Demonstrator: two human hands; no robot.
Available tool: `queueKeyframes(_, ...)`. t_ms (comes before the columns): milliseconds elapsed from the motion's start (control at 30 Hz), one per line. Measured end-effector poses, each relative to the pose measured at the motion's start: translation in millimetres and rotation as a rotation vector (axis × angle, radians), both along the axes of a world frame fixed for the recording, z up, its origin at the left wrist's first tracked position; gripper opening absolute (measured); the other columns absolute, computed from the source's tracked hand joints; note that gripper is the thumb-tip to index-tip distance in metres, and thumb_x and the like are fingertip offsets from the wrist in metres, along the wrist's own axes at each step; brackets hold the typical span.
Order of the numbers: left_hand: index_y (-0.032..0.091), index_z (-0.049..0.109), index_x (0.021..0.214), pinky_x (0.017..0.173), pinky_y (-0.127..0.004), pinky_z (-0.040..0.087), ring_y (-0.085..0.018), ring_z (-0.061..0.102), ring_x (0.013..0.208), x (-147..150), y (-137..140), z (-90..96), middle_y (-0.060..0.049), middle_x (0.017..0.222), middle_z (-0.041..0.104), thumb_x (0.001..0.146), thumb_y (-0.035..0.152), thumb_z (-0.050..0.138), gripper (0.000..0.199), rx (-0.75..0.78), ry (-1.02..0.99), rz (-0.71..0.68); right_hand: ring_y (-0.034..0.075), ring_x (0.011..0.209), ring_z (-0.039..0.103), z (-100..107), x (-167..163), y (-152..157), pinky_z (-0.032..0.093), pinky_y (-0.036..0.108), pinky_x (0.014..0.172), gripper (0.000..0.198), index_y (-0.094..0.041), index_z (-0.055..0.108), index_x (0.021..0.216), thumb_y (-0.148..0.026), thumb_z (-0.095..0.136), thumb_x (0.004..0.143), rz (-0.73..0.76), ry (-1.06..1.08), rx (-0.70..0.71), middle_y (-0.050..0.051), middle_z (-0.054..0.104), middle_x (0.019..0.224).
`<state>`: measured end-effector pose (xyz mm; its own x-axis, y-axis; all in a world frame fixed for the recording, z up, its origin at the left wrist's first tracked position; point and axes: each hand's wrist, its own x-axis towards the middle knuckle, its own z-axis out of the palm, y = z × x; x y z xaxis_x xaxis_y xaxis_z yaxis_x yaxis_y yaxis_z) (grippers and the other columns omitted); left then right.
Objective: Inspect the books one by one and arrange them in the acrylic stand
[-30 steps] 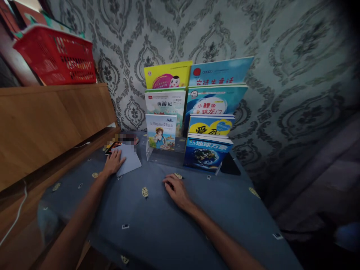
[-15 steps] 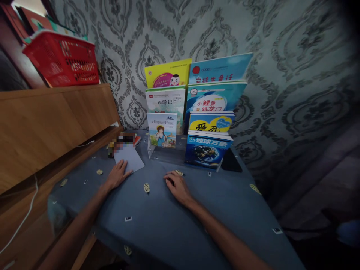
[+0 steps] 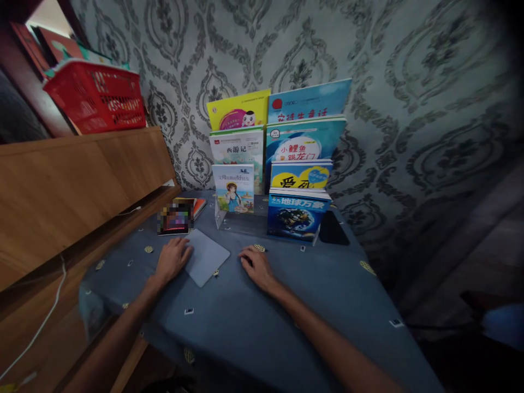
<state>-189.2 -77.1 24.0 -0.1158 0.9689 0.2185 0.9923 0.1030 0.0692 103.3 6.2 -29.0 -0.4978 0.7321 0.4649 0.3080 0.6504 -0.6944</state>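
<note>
My left hand [image 3: 174, 259] is at the left edge of a thin, pale grey-white book [image 3: 207, 256] with rounded corners, its fingers closed on that edge. This book lies at a slant on the blue-grey tablecloth [image 3: 241, 327], and its pale side bears no readable print. To the right of it, my right hand [image 3: 257, 270] rests on the cloth with loosely bent fingers and nothing visible in them. Just beyond the left hand is a small pile of books [image 3: 178, 218], partly blurred out. A clear book stand [image 3: 241, 225] holds several upright children's books behind both hands.
A dark flat object [image 3: 333, 228] lies right of the stand. On the left, a wooden headboard-like panel [image 3: 82, 185] carries a red plastic basket [image 3: 98, 95]. A white cable [image 3: 53, 305] hangs below the panel. Patterned wallpaper [image 3: 229, 49] covers the wall behind.
My left hand has brought the pale book away from the pile, to the right and nearer to me, turning it slightly. The right hand stays in about the same place. The view has shifted a little.
</note>
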Motion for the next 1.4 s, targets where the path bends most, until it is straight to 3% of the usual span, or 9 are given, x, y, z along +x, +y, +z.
queueKeyframes(167, 0.013, 0.044, 0.144, 0.107, -0.051, 0.045, -0.037, 0.047, 0.138, -32, 29, -21.8, -0.024, 0.152, 0.044, 0.097, 0.039, 0.045, 0.053, 0.154, -0.014, 0.293, 0.019, 0.088, 0.065, 2, 2, -4, 0.052, 0.034, 0.083, 0.023, -0.019, 0.073, 0.091, -0.005, 0.055, 0.086, -0.003, 0.007, 0.001, 0.007, 0.068, 0.1)
queueKeyframes(400, 0.005, 0.03, 0.15, 0.109, -0.053, 0.043, -0.043, 0.048, 0.138, -67, 67, -18.5, -0.031, 0.146, 0.047, 0.086, 0.065, 0.056, 0.092, 0.192, -0.276, 0.561, 0.02, 0.092, 0.065, 6, 4, -6, 0.053, 0.036, 0.085, 0.023, -0.019, 0.072, 0.091, -0.005, 0.054, 0.087, -0.001, -0.004, -0.018, 0.008, 0.067, 0.1)
queueKeyframes(600, 0.015, 0.035, 0.153, 0.113, -0.059, 0.037, -0.045, 0.042, 0.143, -88, 82, -22.0, -0.028, 0.154, 0.041, 0.083, 0.071, 0.056, 0.092, 0.049, -0.216, 0.483, 0.021, 0.095, 0.065, 5, 4, -5, 0.053, 0.037, 0.088, 0.024, -0.02, 0.072, 0.094, -0.007, 0.053, 0.088, 0.002, -0.01, -0.012, 0.008, 0.067, 0.102)
queueKeyframes(733, 0.019, 0.033, 0.156, 0.116, -0.055, 0.036, -0.042, 0.034, 0.149, -114, 78, -31.1, -0.024, 0.162, 0.031, 0.076, 0.068, 0.065, 0.098, 0.011, -0.2, 0.347, 0.021, 0.096, 0.066, 6, 5, -6, 0.053, 0.037, 0.089, 0.023, -0.019, 0.072, 0.095, -0.009, 0.053, 0.088, 0.006, -0.005, -0.005, 0.009, 0.068, 0.102)
queueKeyframes(933, 0.02, 0.04, 0.152, 0.114, -0.045, 0.043, -0.032, 0.052, 0.136, -153, 70, -25.0, -0.014, 0.147, 0.051, 0.078, 0.061, 0.063, 0.087, 0.034, -0.305, 0.099, 0.022, 0.099, 0.066, 9, 7, -8, 0.054, 0.038, 0.087, 0.024, -0.018, 0.072, 0.097, -0.01, 0.051, 0.089, 0.002, -0.025, -0.02, 0.01, 0.068, 0.104)
queueKeyframes(1233, 0.014, 0.057, 0.129, 0.107, -0.046, 0.049, -0.033, 0.062, 0.121, -150, 89, -25.3, -0.017, 0.129, 0.062, 0.084, 0.038, 0.06, 0.051, 0.172, -0.246, 0.186, 0.022, 0.098, 0.067, 10, 6, -8, 0.054, 0.038, 0.088, 0.024, -0.019, 0.072, 0.095, -0.012, 0.049, 0.09, -0.007, -0.033, -0.019, 0.01, 0.068, 0.104)
queueKeyframes(1400, 0.013, 0.059, 0.124, 0.105, -0.043, 0.05, -0.031, 0.063, 0.118, -140, 106, -19.5, -0.017, 0.128, 0.061, 0.086, 0.036, 0.059, 0.044, 0.206, -0.239, 0.238, 0.021, 0.095, 0.067, 10, 6, -8, 0.055, 0.036, 0.085, 0.024, -0.02, 0.071, 0.095, -0.011, 0.049, 0.09, -0.008, -0.038, -0.026, 0.009, 0.068, 0.105)
